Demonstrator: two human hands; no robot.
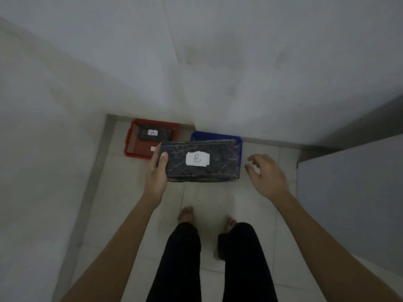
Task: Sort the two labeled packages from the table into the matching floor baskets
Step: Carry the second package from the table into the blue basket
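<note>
Bare feet (185,214) on pale floor tiles (218,197), nearest the blue basket (239,149). Over that basket: package B (200,162), pinched at its short end by the left hand (156,173). Right hand (267,175) spread, empty, just right of the basket. Probably stiff, light, slippery film wrap; better gripped at both ends. Left of the basket: red basket (139,149) holding a package labeled A (152,133). Wall close behind; open floor in front.

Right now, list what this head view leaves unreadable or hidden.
- Blue basket: its inside and most of its rim, covered by the B package that the left hand holds over it.
- Small label on the package in the red basket: too small and blurred to read with certainty.
- Right hand: open, motion-blurred.
- Table: out of frame.
</note>
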